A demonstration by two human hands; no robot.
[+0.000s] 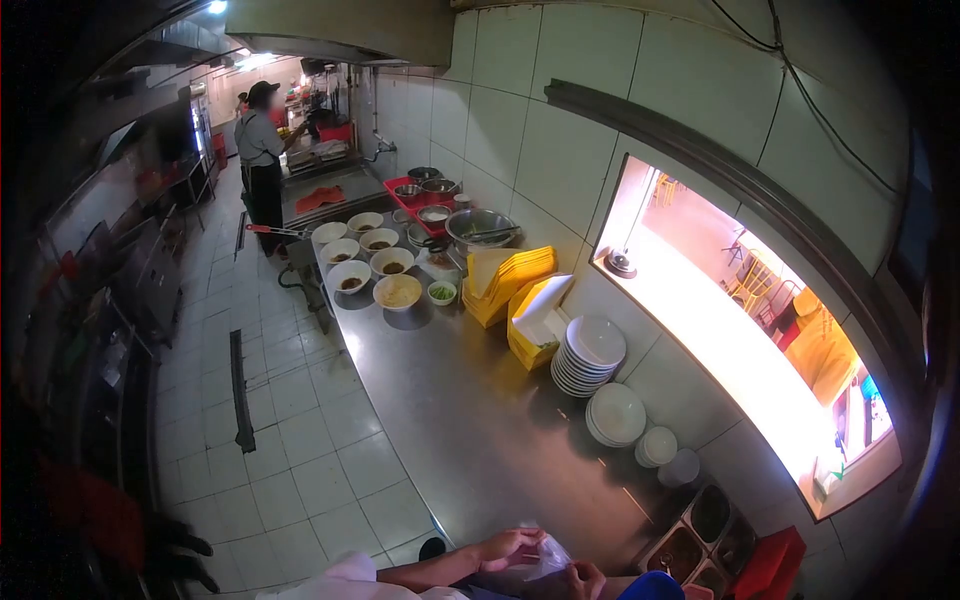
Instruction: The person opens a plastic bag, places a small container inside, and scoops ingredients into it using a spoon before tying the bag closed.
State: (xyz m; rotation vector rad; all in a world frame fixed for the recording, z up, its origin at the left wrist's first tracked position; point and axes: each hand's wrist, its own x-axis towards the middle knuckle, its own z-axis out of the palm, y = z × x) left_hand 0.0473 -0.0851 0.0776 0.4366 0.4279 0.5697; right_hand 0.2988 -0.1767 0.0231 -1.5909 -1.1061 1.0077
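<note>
1. Your left hand (510,548) is at the bottom edge of the view, fingers pinched on a clear plastic bag (548,558), which sits at the near end of the steel counter (470,420).
2. Your right hand (585,580) is just right of the bag, touching it; mostly cut off by the frame, so can't tell if it's gripping or just resting.
3. Right of the bag, set into the counter: dark condiment wells (705,545), w/ a red container (770,565) beyond them at the wall.
4. Farther up the counter from the bag, along the wall: small white bowls (668,455), then two stacks of white plates (600,375).
5. Past the plates: yellow trays (510,285) stood on edge, white paper leaning on them.
6. Beyond the trays: a cluster of white bowls (375,265) w/ food, one small w/ green bits; next to them a big steel mixing bowl (480,228) and a red tray (420,195) of metal bowls.
7. Far end, well away from the bag: another person (262,165) in apron and hat stands at a far counter.
8. Right of the counter: lit serving window (740,330) in the tiled wall.
</note>
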